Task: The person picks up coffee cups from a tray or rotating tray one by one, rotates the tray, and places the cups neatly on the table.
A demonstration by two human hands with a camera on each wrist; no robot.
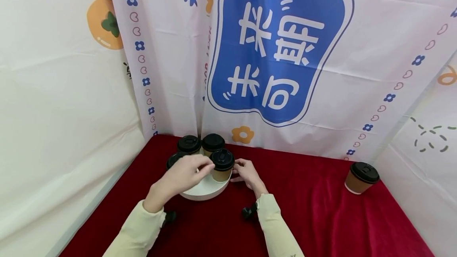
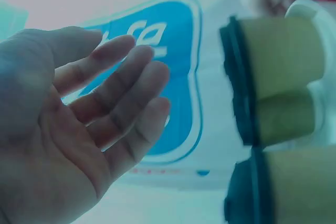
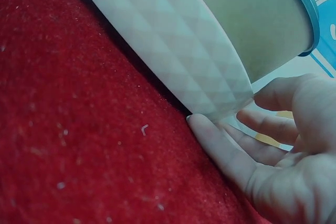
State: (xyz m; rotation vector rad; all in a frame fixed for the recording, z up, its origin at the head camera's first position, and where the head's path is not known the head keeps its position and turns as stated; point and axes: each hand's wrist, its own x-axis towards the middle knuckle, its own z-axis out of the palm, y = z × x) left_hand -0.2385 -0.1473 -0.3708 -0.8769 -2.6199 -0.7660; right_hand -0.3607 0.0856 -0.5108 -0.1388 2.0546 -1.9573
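On a low white round stand [image 1: 201, 193] with a diamond-patterned side stand several brown paper cups [image 1: 221, 175] with black lids. My right hand [image 1: 247, 173] is at the stand's right side, its fingertips spanning the rim from the bottom edge to the top edge, close to the nearest cup, as the right wrist view shows. Above the front left of the stand hovers my left hand [image 1: 183, 173], which holds nothing. Its fingers are loosely bent in the left wrist view, apart from the cups, and it partly hides the left cup [image 1: 175, 159] in the head view.
Another lidded paper cup [image 1: 360, 178] stands alone at the far right on the red cloth [image 1: 303, 205]. A white printed curtain [image 1: 178, 58] hangs behind the table, and pale fabric walls [image 1: 64, 110] close off both sides.
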